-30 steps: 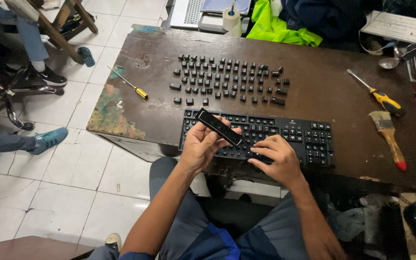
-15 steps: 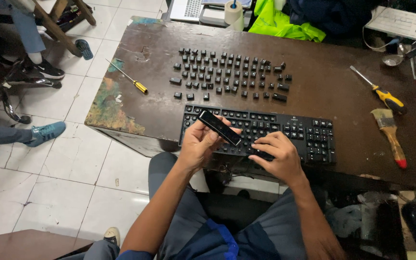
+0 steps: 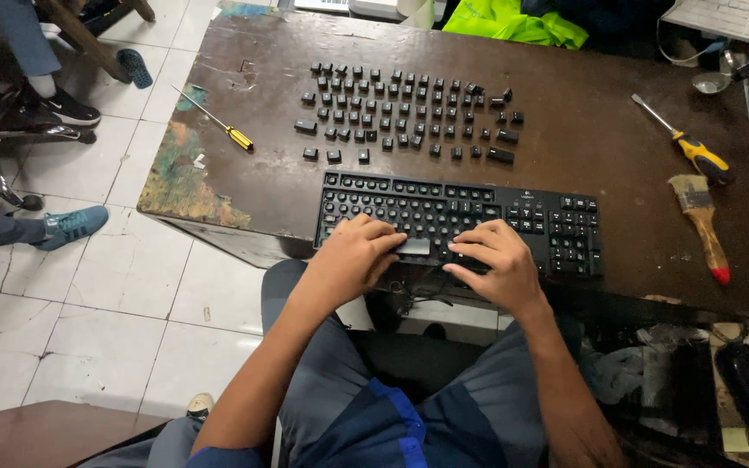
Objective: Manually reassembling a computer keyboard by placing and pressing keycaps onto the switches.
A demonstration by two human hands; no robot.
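**Long key going on, most caps still loose**

The keyboard [image 3: 457, 224] lies at the near edge of my tabletop [image 3: 582, 139], its main block still bare. Beyond it, rows of loose keycaps [image 3: 409, 113] wait. My left hand [image 3: 353, 258] and right hand [image 3: 489, 260] press the long bar key [image 3: 413, 247], fingers flat, no closed grip. Screwdrivers and a brush [image 3: 698, 224] lie well aside, nothing blocking

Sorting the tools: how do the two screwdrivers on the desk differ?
The left screwdriver is slimmer, with a plain yellow handle; the right screwdriver is thicker, its handle yellow and black. The left one lies near the desk's worn left edge, the right one beside a paintbrush. Both lie flat, untouched, tips pointing up-left.
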